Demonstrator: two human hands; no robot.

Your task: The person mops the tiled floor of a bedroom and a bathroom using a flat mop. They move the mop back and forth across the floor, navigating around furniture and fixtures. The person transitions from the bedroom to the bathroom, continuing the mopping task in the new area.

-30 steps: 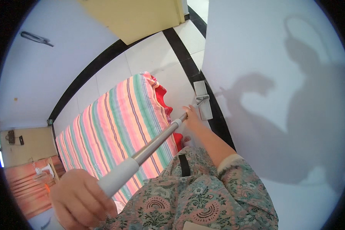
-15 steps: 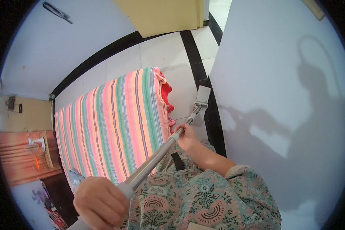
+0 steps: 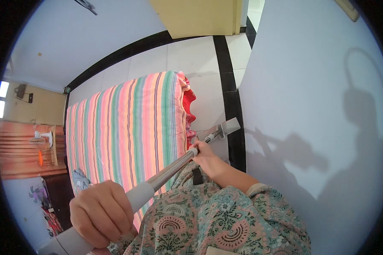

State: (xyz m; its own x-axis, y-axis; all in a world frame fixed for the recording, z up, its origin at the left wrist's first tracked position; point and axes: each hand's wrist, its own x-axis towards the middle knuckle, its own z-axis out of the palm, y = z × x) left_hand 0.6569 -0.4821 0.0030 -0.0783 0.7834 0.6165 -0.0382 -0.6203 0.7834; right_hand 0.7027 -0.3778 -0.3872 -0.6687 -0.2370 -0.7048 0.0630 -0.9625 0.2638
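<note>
A flat mop with a shiny metal pole and pale grey grips slants across the view from lower left to upper right. My left hand is wrapped round the thick grip at its near end. Farther down the pole, my right hand has its fingers closed around it, close to the bed's corner. Beyond that hand, the pale rectangular mop head lies over the white tiles and the black floor strip, beside the wall.
A bed with a striped sheet and red frilled edge fills the left-centre. The pale wall rises on the right, bearing my shadow. At the back stands a yellow door. A fan and orange curtain are far left.
The mop head has come nearer to me along the wall and turned sideways. My left hand has moved slightly up and left with the grip. The room has shifted a little in view.
</note>
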